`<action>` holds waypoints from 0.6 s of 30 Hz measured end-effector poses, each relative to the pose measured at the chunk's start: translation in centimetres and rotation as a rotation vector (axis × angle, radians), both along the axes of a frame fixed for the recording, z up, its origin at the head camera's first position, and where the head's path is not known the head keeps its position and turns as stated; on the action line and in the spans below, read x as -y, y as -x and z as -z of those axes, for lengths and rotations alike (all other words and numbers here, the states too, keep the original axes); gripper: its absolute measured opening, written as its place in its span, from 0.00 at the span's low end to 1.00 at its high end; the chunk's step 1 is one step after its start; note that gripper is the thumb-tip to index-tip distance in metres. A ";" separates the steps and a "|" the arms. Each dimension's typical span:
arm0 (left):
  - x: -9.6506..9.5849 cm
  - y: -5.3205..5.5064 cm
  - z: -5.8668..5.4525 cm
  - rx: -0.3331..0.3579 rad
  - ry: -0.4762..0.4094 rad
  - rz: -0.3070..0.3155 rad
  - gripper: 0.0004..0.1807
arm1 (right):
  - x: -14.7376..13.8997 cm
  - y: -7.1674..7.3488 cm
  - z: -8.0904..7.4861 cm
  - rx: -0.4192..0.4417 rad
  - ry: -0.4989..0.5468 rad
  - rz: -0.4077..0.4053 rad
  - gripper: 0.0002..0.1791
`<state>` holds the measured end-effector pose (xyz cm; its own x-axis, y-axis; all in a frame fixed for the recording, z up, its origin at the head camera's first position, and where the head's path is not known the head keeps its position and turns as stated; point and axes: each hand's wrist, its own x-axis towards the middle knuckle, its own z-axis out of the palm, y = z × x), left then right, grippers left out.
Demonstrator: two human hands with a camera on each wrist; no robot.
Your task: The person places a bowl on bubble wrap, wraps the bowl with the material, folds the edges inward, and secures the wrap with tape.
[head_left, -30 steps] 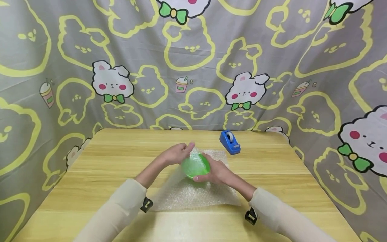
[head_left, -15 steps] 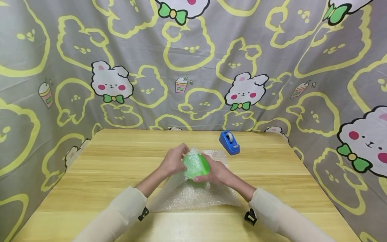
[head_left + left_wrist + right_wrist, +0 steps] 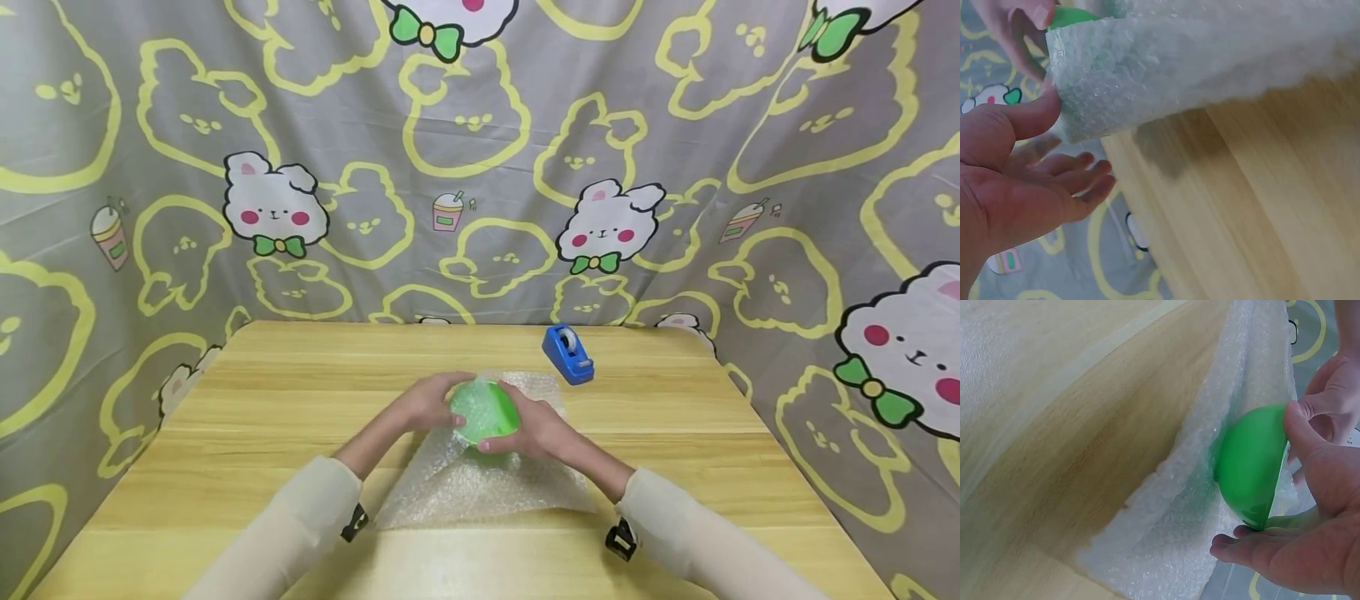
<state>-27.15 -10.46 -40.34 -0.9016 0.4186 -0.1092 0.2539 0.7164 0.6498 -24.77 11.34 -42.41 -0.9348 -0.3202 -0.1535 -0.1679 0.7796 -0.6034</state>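
A green bowl [image 3: 1250,462] is tipped on its side over a sheet of bubble wrap [image 3: 487,487], part of which is folded up over the bowl's left side and mouth. My right hand [image 3: 536,425] grips the bowl by its rim from the right, thumb on one side and fingers on the other. On the left, my left hand [image 3: 427,404] pinches the folded wrap at the bowl's edge. In the left wrist view the thumb [image 3: 1038,115] lies against the wrap's corner, while the other fingers are spread below it. Most of the bowl is hidden behind wrap there.
A blue tape dispenser [image 3: 570,354] with a roll of clear tape stands at the back right of the wooden table [image 3: 300,350]. Behind the table hangs a grey curtain [image 3: 360,125] with cartoon prints.
My left hand has come down from the wrap's raised edge and now lies around the bowl's left side, with the wrap closer over the bowl. The right hand keeps its grip.
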 end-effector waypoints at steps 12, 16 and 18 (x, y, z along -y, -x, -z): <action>0.4 -0.8 -0.4 -0.020 0.109 0.114 0.44 | 0.3 -0.1 0.0 0.004 0.002 -0.002 0.63; 0.5 -0.9 -0.5 -0.032 0.128 0.137 0.47 | 0.3 -0.2 0.0 0.000 -0.003 0.006 0.63; 0.4 -0.9 -0.5 -0.036 0.129 0.146 0.49 | 0.3 -0.2 0.0 -0.003 -0.009 0.010 0.63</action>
